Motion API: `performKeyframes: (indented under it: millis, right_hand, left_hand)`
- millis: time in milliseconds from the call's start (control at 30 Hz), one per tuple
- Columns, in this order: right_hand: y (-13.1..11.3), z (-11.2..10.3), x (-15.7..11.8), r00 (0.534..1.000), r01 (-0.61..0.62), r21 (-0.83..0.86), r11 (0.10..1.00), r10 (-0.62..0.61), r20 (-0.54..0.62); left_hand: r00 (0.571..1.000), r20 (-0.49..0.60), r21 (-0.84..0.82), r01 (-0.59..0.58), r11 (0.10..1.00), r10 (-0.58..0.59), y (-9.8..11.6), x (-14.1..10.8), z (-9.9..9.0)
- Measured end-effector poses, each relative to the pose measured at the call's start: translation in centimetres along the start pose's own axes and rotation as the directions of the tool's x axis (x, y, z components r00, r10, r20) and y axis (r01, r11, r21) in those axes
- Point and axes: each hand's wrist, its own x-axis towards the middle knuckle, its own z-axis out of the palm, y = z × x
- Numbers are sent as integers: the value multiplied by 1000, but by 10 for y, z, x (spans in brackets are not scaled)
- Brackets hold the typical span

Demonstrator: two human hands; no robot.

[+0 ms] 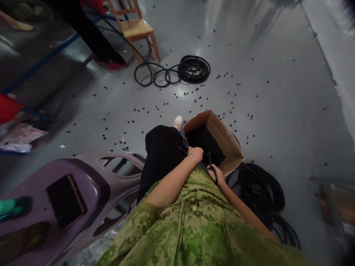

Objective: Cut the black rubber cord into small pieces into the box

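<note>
My right hand (218,175) is closed around the dark handles of what looks like a pair of scissors (211,162), their upper end pointing toward the box. Just left of it, my left hand (196,153), with a thin bracelet at the wrist, is closed with its fingers turned down. A thin dark piece seems to run from the left hand toward the scissors, but it is too small to name. Right beyond both hands stands an open cardboard box (226,138) with many small black pieces (206,142) inside.
Coiled black hose (259,192) lies right of the box, and another coil (194,69) lies ahead. Small black bits are scattered over the grey floor. At left is a purple plastic stool (102,184) bearing a phone (66,201). A wooden chair (137,27) and a person's leg (91,33) are farther off.
</note>
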Motion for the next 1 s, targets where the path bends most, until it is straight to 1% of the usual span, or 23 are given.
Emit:
performKeyframes:
  millis: [100, 200, 267, 333, 467, 733, 867, 1000]
  right_hand:
    - [1, -3, -1, 999, 16, 76, 997, -19, 39]
    - [-1, -7, -2, 994, -57, 187, 981, 38, 105]
    - [-4, -9, -3, 989, -105, 217, 971, 78, 129]
    - [-8, -10, -3, 985, -123, 219, 968, 93, 142]
    - [-14, -11, -5, 985, -133, 202, 970, 108, 133]
    - [-21, -10, -7, 973, -214, 232, 949, 187, 132]
    - [-24, -11, -9, 971, -227, 248, 942, 197, 138]
    - [-22, -10, -8, 972, -224, 255, 941, 196, 131]
  left_hand:
    - [1000, 4, 4, -13, 1000, 13, 0, 0, 1]
    - [999, 12, 14, -32, 999, 32, 1, 0, 2]
    - [999, 12, 24, -50, 998, 50, 1, 1, 3]
    - [998, 8, 31, -64, 997, 64, 1, 2, 5]
    - [996, -6, 37, -85, 996, 86, 0, 4, 8]
    - [992, -19, 53, -120, 991, 121, 1, 8, 13]
    - [993, -33, 56, -114, 992, 116, 1, 9, 13]
    - [992, -20, 59, -126, 990, 128, 1, 9, 13]
